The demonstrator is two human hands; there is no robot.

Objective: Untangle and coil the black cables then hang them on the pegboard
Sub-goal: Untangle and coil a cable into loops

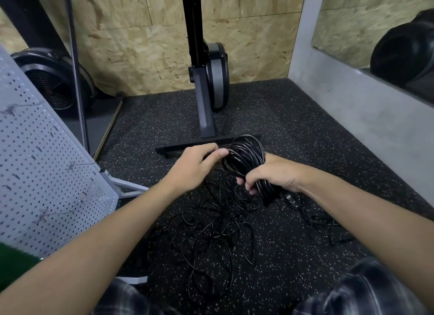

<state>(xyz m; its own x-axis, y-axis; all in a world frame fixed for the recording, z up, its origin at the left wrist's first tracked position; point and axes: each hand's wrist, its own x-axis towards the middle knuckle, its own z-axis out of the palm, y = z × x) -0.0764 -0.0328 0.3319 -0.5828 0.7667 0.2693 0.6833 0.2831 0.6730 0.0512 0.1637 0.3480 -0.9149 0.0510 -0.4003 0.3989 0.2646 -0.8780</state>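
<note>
Seen from the head camera, looking down at a dark speckled floor (293, 117) with both bare arms stretched forward. Right hand (270, 173) wrapped around the lower part of a black coil (245, 155), fingers (250, 188) curled tight and pressed together around the bundled loops, thumb side hidden behind the bundle. Coil held upright above the floor, its upper loops rising over the right hand, lower end sticking out under the fist. Left hand (199, 163) just beside the coil on its left, thumb and forefinger pinching a strand at the coil's edge, other fingers folded in; cannot tell exactly how many strands are in the pinch. Below the hands, a loose tangle (211, 232) of thin black cable spread on the floor, many loops crossing each other, reaching toward the knees. A plug (291, 200) lying on the floor close under the right wrist, with more loose cable running right from it. On the left, a pale pegboard (47, 173) standing tilted, with several small metal hooks (70, 165) in it, no cable on them. Behind the hands, a black stand (206, 122) with a flat base bar on the floor, in front of a chipboard wall (145, 44). Plaid cloth (364, 289) over the knees at the bottom edge
</note>
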